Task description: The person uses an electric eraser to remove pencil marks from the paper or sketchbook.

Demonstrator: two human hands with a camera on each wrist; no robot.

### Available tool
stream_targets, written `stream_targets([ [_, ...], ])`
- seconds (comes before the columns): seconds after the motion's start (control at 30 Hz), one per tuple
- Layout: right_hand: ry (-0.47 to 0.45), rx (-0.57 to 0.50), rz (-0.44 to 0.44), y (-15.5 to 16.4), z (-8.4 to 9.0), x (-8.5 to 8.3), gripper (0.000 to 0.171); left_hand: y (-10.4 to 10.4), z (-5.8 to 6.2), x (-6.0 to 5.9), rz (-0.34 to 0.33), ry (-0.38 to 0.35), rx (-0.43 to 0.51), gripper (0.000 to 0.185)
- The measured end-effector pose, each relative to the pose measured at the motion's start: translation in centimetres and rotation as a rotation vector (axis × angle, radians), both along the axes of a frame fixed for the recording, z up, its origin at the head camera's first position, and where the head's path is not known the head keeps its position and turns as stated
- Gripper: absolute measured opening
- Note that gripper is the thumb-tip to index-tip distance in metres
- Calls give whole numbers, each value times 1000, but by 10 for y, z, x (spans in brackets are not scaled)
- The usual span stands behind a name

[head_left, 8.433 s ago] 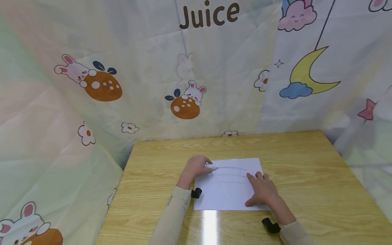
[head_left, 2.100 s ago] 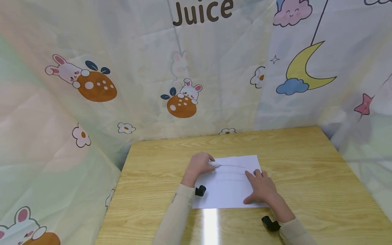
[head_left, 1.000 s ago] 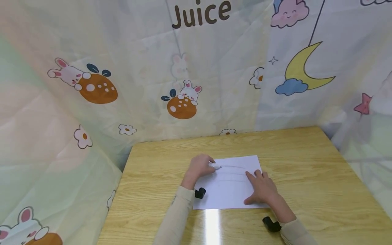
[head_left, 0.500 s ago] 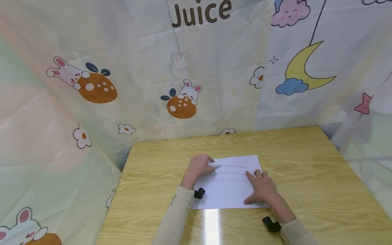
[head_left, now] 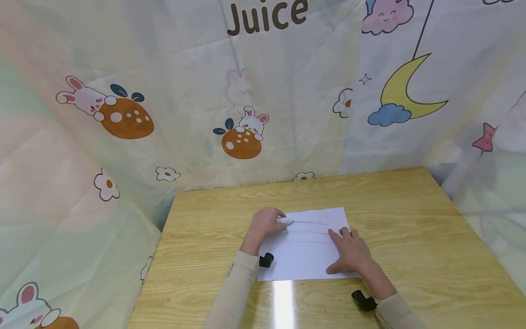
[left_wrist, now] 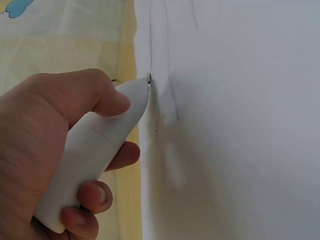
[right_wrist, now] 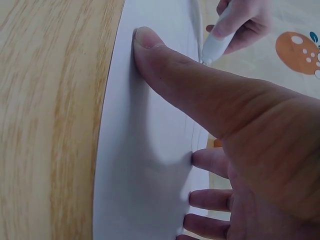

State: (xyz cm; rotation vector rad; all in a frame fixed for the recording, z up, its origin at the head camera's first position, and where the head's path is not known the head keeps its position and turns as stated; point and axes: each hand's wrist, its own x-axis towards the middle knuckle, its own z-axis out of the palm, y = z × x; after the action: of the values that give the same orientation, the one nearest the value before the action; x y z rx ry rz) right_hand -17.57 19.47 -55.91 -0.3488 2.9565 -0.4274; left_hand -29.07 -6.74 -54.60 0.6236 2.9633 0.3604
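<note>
My left hand [head_left: 264, 224] grips a white, rounded handheld tool [left_wrist: 95, 142] at the upper left of a white paper sheet [head_left: 302, 260]. In the left wrist view, the index finger lies along its upper side and the other fingers curl underneath. The small metal tip [left_wrist: 148, 78] is right at one of the thin grey lines [head_left: 310, 222] on the sheet, near its far edge. Several such lines run side by side. With fingers and thumb spread, my right hand [head_left: 352, 252] presses on the sheet's right part; its thumb [right_wrist: 150, 45] is near the front edge.
The sheet lies on a wooden table [head_left: 205, 265]. Behind and beside it hangs a printed cloth [head_left: 185, 114] with rabbits and a moon. Black camera mounts [head_left: 363, 300] stick out at both wrists.
Over the last second the tool's tip has shifted slightly left and away from me, to the line's left end. The right hand stays in place on the sheet. The head view shifts a little.
</note>
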Motion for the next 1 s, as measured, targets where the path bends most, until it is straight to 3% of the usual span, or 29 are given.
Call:
stream_targets([
  [0.13,0,7,-2,1,1,-1,116,1,2,0,-24,-20,32,30],
  [0.3,-13,-3,4,2,2,0,116,0,-1,1,40,11,-2,27],
  [0.5,-15,-10,2,2,4,3,116,2,-2,3,-40,-5,40,28],
  [0.73,-19,-15,-3,0,3,4,116,-2,0,5,15,-2,13,27],
  [1.0,-17,-14,-2,-1,4,3,114,2,1,4,-22,-6,20,26],
])
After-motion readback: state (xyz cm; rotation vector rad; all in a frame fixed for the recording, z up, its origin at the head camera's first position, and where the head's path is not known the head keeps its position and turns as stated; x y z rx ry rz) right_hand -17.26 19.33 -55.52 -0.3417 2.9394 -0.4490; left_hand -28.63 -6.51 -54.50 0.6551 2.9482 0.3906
